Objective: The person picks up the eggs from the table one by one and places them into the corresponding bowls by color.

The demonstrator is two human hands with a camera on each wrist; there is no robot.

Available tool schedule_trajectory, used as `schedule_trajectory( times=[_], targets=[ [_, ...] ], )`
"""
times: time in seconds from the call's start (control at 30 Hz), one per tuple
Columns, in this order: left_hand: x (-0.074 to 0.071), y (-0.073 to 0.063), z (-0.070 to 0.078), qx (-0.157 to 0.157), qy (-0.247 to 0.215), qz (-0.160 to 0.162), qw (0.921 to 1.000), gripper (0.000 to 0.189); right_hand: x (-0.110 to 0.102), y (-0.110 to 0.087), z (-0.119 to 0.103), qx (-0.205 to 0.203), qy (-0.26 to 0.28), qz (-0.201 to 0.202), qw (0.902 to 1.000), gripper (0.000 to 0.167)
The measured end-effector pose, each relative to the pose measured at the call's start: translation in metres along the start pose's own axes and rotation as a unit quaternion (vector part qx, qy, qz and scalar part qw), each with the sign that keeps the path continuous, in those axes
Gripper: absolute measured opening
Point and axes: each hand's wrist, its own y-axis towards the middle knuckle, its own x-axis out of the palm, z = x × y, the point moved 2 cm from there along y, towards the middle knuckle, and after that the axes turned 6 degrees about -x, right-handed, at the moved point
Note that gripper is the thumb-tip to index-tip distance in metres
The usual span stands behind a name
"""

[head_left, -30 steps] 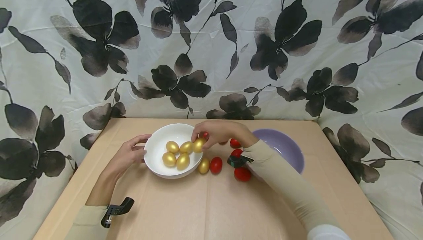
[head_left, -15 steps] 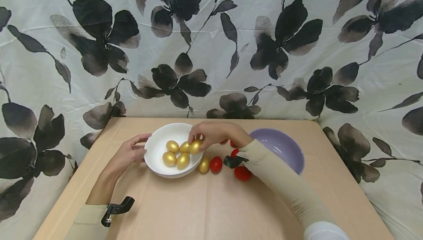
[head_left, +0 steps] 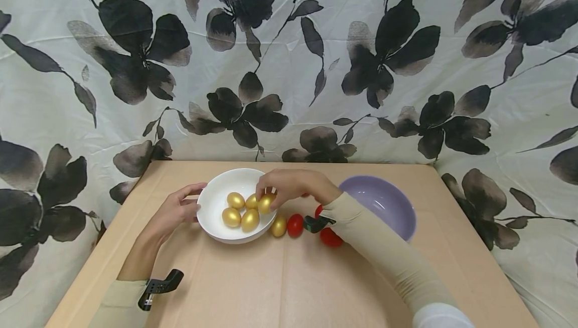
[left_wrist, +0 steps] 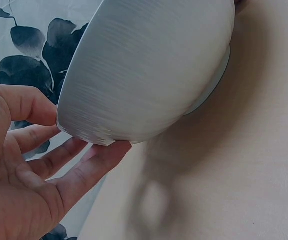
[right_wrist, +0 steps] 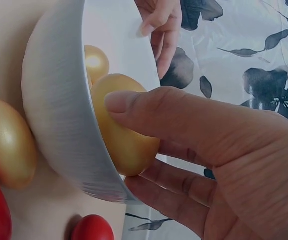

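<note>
A white bowl (head_left: 237, 230) stands on the table with several golden eggs (head_left: 231, 217) inside. My left hand (head_left: 178, 210) holds the bowl at its left side, fingers against the outer wall in the left wrist view. My right hand (head_left: 293, 187) pinches another golden egg (right_wrist: 126, 145) between thumb and fingers, at the bowl's right rim. One more golden egg (head_left: 278, 226) lies on the table just right of the bowl. Beside it sits a red egg (head_left: 295, 225). More red eggs (head_left: 331, 237) lie partly hidden under my right forearm.
A purple bowl (head_left: 397, 202) stands at the right, partly covered by the right sleeve (head_left: 379, 248). The light wooden table (head_left: 235, 283) ends at the back against a white floral cloth (head_left: 311, 77). Each wrist wears a black camera mount (head_left: 162, 288).
My right hand has shifted slightly left and brought the pinched golden egg a little further over the bowl's right rim. My left hand and the bowl have stayed in place.
</note>
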Motion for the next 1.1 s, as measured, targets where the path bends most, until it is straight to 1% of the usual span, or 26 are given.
schedule_trajectory(
  times=[0.3, 0.5, 0.7, 0.93, 1.1],
  targets=[
    [0.001, -0.001, -0.001, 0.004, -0.005, -0.003, 1.0, 0.061, 0.004, 0.002, -0.007, 0.001, -0.007, -0.008, 0.9999, 0.031],
    [0.001, -0.002, -0.001, 0.002, -0.015, -0.007, 0.9999, 0.061, 0.005, 0.0, -0.006, 0.006, 0.014, -0.01, 0.9998, 0.025],
    [0.0, -0.002, -0.001, -0.001, -0.012, -0.01, 0.9999, 0.062, 0.002, -0.01, -0.007, 0.001, 0.025, 0.015, 0.9996, 0.024],
    [-0.002, -0.001, -0.001, -0.003, -0.006, -0.008, 0.9999, 0.061, 0.002, -0.025, 0.001, -0.014, 0.043, 0.048, 0.9978, 0.023],
    [-0.003, 0.0, -0.002, -0.005, 0.0, -0.005, 1.0, 0.061, 0.002, -0.037, 0.005, -0.006, 0.063, 0.067, 0.9957, 0.023]
  ],
)
